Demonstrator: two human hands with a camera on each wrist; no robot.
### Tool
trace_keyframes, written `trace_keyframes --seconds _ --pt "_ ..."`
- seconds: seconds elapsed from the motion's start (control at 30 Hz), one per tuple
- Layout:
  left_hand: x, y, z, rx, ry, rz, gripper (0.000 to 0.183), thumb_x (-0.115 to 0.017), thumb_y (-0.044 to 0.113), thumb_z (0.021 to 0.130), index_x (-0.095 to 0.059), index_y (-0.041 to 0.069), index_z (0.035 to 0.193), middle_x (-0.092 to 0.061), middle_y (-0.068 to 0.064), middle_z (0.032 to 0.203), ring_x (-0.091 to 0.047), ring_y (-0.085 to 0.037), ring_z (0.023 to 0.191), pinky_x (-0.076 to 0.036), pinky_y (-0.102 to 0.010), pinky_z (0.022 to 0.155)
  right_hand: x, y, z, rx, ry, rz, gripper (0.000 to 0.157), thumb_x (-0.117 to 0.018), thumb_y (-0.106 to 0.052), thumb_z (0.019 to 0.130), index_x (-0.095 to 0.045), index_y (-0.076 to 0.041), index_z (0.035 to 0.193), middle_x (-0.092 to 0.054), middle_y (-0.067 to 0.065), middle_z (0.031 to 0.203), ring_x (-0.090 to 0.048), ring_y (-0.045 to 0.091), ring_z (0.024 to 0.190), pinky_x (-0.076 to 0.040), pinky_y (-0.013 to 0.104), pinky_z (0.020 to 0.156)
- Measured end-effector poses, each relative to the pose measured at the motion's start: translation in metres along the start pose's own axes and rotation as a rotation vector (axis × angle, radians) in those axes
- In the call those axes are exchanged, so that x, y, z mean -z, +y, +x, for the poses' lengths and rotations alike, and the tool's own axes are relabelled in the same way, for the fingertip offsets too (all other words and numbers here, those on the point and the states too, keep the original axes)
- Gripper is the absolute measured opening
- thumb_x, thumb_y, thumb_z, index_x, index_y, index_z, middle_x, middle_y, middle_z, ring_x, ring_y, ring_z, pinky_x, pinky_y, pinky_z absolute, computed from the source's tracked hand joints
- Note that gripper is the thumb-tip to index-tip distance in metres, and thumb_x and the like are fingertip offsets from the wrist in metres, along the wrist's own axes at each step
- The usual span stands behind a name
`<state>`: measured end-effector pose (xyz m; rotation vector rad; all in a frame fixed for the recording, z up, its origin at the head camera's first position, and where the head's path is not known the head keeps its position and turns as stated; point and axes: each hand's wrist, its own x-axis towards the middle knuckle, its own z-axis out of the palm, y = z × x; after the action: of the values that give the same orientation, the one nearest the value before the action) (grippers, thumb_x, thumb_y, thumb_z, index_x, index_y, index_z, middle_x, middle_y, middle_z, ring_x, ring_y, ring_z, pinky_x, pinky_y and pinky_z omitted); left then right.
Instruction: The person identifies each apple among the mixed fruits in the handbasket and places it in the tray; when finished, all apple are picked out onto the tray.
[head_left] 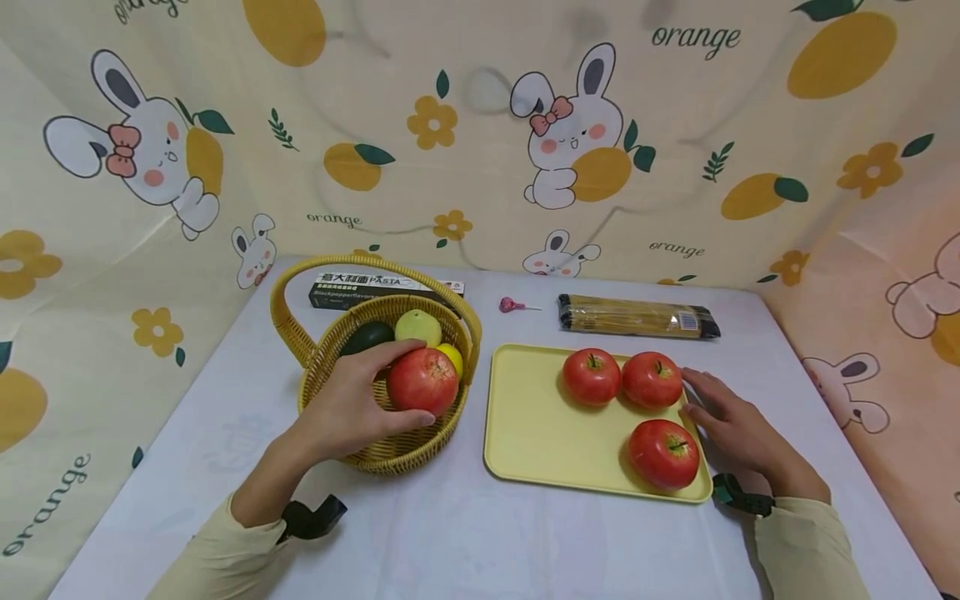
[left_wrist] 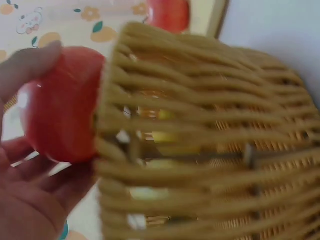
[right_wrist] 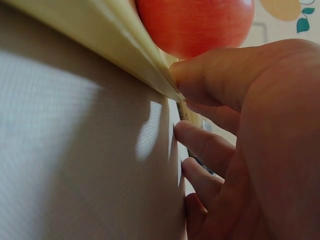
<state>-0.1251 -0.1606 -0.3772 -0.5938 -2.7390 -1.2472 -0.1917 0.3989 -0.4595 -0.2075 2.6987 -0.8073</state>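
In the head view my left hand [head_left: 348,408] holds a red apple [head_left: 422,383] between thumb and fingers, over the right part of a wicker basket [head_left: 397,462]. The left wrist view shows the apple [left_wrist: 62,107] against the basket's woven side [left_wrist: 210,110]. A dark green fruit [head_left: 367,336], a pale green fruit [head_left: 418,327] and a yellow fruit [head_left: 452,357] are in the basket. My right hand [head_left: 738,429] rests at the right edge of a yellow tray [head_left: 555,442], its thumb touching the rim [right_wrist: 150,65]. Three red apples [head_left: 591,377] sit on the tray.
Behind the basket lies a dark pasta box [head_left: 337,296]. A pink lollipop [head_left: 512,305] and a pack of dry noodles [head_left: 637,317] lie along the back of the white table [head_left: 450,533]. A printed cloth [head_left: 465,183] stands behind and at both sides.
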Motion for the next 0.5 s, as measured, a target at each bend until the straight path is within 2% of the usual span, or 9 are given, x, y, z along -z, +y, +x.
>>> trace_keyframes --seconds 0.1,0.27,0.37,0.5 --pt "0.0 0.007 0.002 -0.067 -0.003 -0.108 0.087 -0.103 0.026 0.077 -0.061 0.016 0.153 -0.069 -0.001 0.144 -0.069 -0.023 0.128 -0.064 -0.043 0.102 0.0 0.0 -0.001 0.001 0.001 -0.002 0.08 -0.059 -0.045 0.112 -0.022 -0.014 0.175 -0.018 0.035 0.176 -0.013 0.067 0.159 -0.028 0.092 0.108" --pt "-0.01 0.022 0.01 -0.161 -0.065 -0.273 0.083 -0.1 0.021 0.079 -0.062 0.017 0.153 -0.068 0.0 0.146 -0.068 -0.02 0.13 -0.062 -0.036 0.106 0.001 0.001 -0.002 -0.003 0.001 0.004 0.08 -0.059 -0.045 0.112 -0.022 -0.014 0.176 -0.018 0.035 0.176 -0.009 0.066 0.16 -0.027 0.092 0.108" --pt "-0.02 0.032 0.018 -0.175 -0.114 -0.307 0.082 -0.1 0.021 0.08 -0.063 0.016 0.153 -0.069 0.002 0.146 -0.068 -0.017 0.131 -0.061 -0.034 0.107 0.0 0.001 -0.001 -0.009 0.001 0.01 0.081 -0.059 -0.046 0.111 -0.022 -0.014 0.176 -0.018 0.035 0.177 -0.007 0.065 0.161 -0.026 0.093 0.109" --pt "-0.039 0.042 0.028 -0.183 -0.178 -0.327 0.083 -0.1 0.022 0.079 -0.062 0.017 0.153 -0.07 0.004 0.145 -0.067 -0.013 0.131 -0.06 -0.036 0.109 -0.001 0.002 0.0 -0.008 0.003 0.009 0.081 -0.06 -0.046 0.111 -0.022 -0.015 0.176 -0.018 0.035 0.177 -0.01 0.065 0.161 -0.027 0.092 0.109"
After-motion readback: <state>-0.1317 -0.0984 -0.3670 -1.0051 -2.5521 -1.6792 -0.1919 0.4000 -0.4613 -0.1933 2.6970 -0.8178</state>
